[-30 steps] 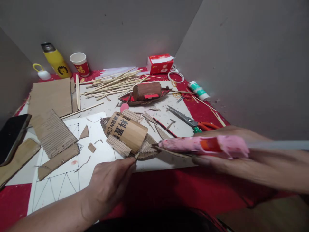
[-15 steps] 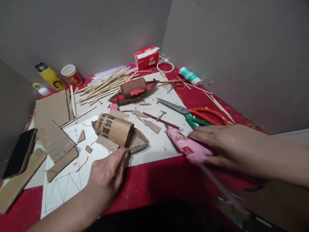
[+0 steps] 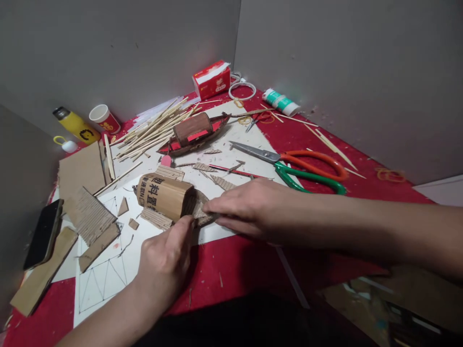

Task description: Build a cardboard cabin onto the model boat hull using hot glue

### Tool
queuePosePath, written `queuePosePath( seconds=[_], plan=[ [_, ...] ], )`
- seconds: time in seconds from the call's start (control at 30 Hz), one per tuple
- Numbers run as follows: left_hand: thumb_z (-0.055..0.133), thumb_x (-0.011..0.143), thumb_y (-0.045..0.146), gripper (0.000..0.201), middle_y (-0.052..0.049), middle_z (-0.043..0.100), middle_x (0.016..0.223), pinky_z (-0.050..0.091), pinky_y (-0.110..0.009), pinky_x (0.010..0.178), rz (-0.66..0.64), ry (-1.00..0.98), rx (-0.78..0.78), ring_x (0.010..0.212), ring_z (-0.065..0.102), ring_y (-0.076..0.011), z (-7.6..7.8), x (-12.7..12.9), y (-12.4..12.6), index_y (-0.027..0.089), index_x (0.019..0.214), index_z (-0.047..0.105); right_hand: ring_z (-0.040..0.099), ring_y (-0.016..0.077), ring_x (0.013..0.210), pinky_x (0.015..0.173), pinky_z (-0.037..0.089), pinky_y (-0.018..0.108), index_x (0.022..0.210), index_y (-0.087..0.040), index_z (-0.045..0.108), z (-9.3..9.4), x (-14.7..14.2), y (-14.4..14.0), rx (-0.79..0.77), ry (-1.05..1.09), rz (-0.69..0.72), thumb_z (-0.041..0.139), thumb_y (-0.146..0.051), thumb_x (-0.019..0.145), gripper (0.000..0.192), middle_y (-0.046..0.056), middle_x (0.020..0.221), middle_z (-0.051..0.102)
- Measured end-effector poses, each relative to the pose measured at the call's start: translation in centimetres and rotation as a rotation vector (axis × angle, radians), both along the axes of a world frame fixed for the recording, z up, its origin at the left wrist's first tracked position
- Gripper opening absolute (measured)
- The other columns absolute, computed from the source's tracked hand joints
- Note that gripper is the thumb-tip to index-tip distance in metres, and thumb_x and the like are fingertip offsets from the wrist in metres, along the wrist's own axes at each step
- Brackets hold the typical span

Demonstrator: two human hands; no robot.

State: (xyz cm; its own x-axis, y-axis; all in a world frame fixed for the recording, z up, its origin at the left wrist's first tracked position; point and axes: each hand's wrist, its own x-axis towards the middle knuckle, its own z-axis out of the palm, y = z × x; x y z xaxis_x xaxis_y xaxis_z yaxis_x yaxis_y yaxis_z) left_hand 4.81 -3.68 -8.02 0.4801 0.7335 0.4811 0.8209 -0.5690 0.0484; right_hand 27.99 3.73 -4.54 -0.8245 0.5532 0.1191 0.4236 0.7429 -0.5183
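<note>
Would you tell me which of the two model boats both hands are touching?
The near cardboard boat with printed black characters; both hands pinch its end. The red-decked boat lies untouched farther back.

We look down on a hobby craft corner, a red-covered table (image 3: 253, 270) boxed in by plain grey partition walls (image 3: 343, 58). Model-making litter marks it as a workbench: bamboo sticks (image 3: 152, 127), cardboard offcuts (image 3: 81, 168), scissors (image 3: 289, 161), a glue bottle (image 3: 280, 102) and a finished model boat (image 3: 193, 132). A flask (image 3: 75, 125), paper cup (image 3: 103, 118) and tissue box (image 3: 211, 79) line the back edge.
</note>
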Motion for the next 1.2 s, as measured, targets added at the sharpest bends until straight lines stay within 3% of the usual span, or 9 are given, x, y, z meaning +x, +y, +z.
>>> queuePosePath(
  seconds=[0.23, 0.5, 0.8, 0.97, 1.13, 1.2],
  plan=[
    [0.048, 0.087, 0.008, 0.026, -0.008, 0.076, 0.082, 0.051, -0.021, 0.05, 0.006, -0.001, -0.008, 0.055, 0.069, -0.0144, -0.4, 0.0, 0.2, 0.011, 0.111, 0.059, 0.049, 0.0125, 0.06, 0.057, 0.03, 0.025, 0.076, -0.02, 0.063, -0.6, -1.0, 0.8, 0.045, -0.116, 0.025, 0.046, -0.023, 0.093, 0.025, 0.0, 0.069, 0.06],
    [0.053, 0.092, 0.014, 0.02, -0.009, 0.077, 0.08, 0.052, -0.022, 0.048, -0.01, -0.021, 0.058, 0.053, 0.069, -0.0138, 0.0, 0.3, 0.2, 0.007, 0.109, 0.061, 0.055, 0.0117, 0.064, 0.062, 0.036, 0.022, 0.08, -0.018, 0.064, -0.9, -1.0, 0.6, -0.001, -0.009, 0.017, 0.051, -0.022, 0.092, 0.018, 0.001, 0.07, 0.062],
    [0.056, 0.091, 0.013, 0.03, -0.01, 0.076, 0.082, 0.051, -0.023, 0.05, -0.042, -0.082, 0.086, 0.051, 0.066, -0.0118, 1.0, -0.2, -0.7, 0.004, 0.12, 0.056, 0.056, 0.0103, 0.061, 0.059, 0.037, 0.02, 0.083, -0.017, 0.069, -1.6, -1.2, 0.6, -0.004, 0.085, 0.002, 0.057, -0.02, 0.09, 0.014, 0.001, 0.07, 0.065],
    [0.061, 0.087, 0.009, 0.034, -0.002, 0.07, 0.07, 0.049, -0.021, 0.057, -0.03, -0.163, 0.093, 0.053, 0.062, -0.0092, 1.9, -1.5, -2.3, 0.009, 0.121, 0.055, 0.057, 0.0094, 0.06, 0.057, 0.037, 0.019, 0.084, -0.017, 0.07, -2.2, -1.0, 0.5, -0.027, 0.154, 0.001, 0.057, -0.021, 0.09, 0.015, 0.001, 0.069, 0.066],
    [0.059, 0.089, 0.014, 0.004, 0.003, 0.062, 0.063, 0.041, -0.019, 0.049, 0.137, -0.295, -0.016, 0.048, 0.053, -0.0071, 2.0, -3.4, -3.0, 0.018, 0.089, 0.057, 0.061, 0.0097, 0.062, 0.059, 0.041, 0.018, 0.088, -0.016, 0.07, -2.8, -1.0, 0.5, -0.028, 0.222, 0.003, 0.059, -0.022, 0.09, 0.013, 0.002, 0.073, 0.069],
    [0.056, 0.091, 0.018, 0.016, 0.004, 0.055, 0.057, 0.038, -0.02, 0.047, 0.208, -0.375, -0.146, 0.046, 0.049, -0.0071, 1.9, -3.9, -2.9, 0.019, 0.075, 0.055, 0.063, 0.0098, 0.063, 0.06, 0.043, 0.018, 0.091, -0.016, 0.07, -2.9, -1.1, 0.3, -0.031, 0.238, 0.001, 0.058, -0.022, 0.091, 0.014, 0.003, 0.075, 0.07]
  ],
)
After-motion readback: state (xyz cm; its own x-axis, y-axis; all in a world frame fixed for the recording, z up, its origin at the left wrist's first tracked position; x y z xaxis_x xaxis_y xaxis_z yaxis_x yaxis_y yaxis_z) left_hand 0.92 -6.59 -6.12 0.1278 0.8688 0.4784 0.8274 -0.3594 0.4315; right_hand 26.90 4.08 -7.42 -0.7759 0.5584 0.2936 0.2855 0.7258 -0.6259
